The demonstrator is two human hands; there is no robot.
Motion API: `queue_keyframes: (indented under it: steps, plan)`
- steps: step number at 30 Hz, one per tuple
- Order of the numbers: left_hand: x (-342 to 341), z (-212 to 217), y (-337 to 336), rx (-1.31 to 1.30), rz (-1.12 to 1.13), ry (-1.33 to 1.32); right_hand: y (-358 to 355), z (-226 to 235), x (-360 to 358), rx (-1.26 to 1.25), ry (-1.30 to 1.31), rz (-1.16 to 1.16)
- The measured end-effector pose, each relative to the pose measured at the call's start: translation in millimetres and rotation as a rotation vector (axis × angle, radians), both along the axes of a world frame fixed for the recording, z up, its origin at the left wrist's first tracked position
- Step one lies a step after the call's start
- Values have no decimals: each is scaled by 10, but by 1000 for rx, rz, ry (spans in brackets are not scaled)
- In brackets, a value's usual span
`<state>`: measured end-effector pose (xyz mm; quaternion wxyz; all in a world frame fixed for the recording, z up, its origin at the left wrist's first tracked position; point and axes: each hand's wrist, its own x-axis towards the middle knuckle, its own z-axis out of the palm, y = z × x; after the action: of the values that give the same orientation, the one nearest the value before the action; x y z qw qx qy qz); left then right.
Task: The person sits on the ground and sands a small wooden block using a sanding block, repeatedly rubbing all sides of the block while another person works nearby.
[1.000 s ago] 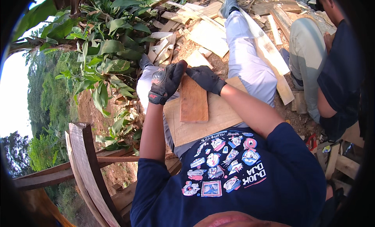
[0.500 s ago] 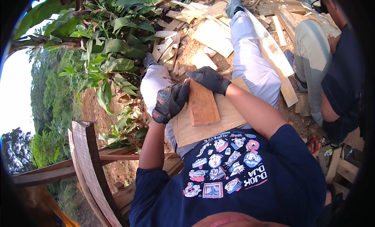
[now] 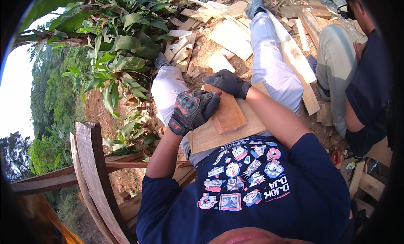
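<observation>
A reddish-brown wooden block (image 3: 229, 116) lies at a slant on a pale, flat wooden board (image 3: 206, 139) across my lap. My right hand (image 3: 227, 83), in a dark glove, is closed over the block's far end. My left hand (image 3: 194, 109), in a black glove with red trim, presses in a fist against the block's left edge. A bare thumb tip pokes out of this glove over the block. The curled left fingers are hidden, so anything inside them cannot be made out.
Planks and offcuts (image 3: 229, 38) litter the dirt beyond my legs. Another person (image 3: 366, 84) sits close at the right. Leafy plants (image 3: 122, 55) crowd the left, and a curved wooden beam (image 3: 94, 172) rises beside my left arm. A red-handled tool (image 3: 336, 156) lies at the right.
My left hand has moved right and slightly nearer over the block's left edge. The block's near end has swung to the right. My right hand stays at the far end.
</observation>
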<state>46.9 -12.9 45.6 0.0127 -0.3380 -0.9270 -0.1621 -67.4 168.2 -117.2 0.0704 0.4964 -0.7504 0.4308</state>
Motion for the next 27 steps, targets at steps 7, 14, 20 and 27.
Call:
queue_keyframes:
  steps: [7,14,20,27]
  plan:
    - [-287,-57,33,-134,357,-91,-63,-21,-5,165,-259,-43]
    - [-172,118,285,-107,573,-62,-11,66,71,101,-238,-147]
    - [11,109,232,80,685,-265,-58,55,78,174,-107,-296]
    - [-194,132,-87,252,851,-523,-19,753,141,109,-893,-572]
